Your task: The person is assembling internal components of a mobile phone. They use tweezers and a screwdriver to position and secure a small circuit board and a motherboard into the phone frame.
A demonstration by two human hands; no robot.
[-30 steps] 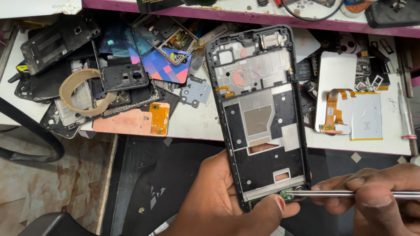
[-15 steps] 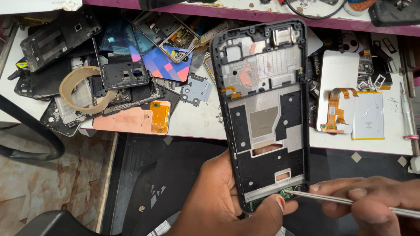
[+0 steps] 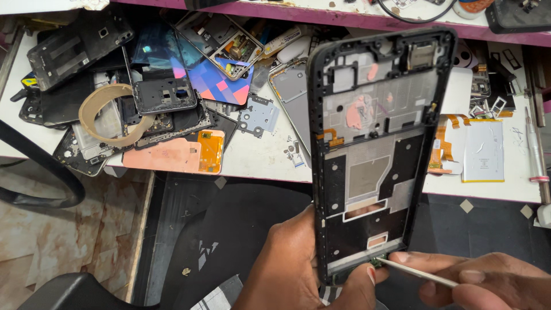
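My left hand (image 3: 298, 264) grips the lower end of an opened black phone frame (image 3: 373, 149), held upright with its bare inner side toward me. The thumb lies across the bottom edge. My right hand (image 3: 482, 281) holds thin metal tweezers (image 3: 416, 272), whose tip touches a small green part at the frame's bottom edge, beside my left thumb. Grey metal plates and pink patches show inside the frame.
A white workbench (image 3: 258, 155) holds several phone parts: black frames (image 3: 74, 46), a colourful back cover (image 3: 212, 74), a tan tape ring (image 3: 109, 112), an orange-pink panel (image 3: 172, 155) and a white battery (image 3: 482, 149). A screwdriver (image 3: 536, 149) lies at the right. Below, a black stool (image 3: 74, 290).
The phone frame has come closer to the camera and shifted right. The tweezers tilted, tip now raised against the frame's bottom edge.
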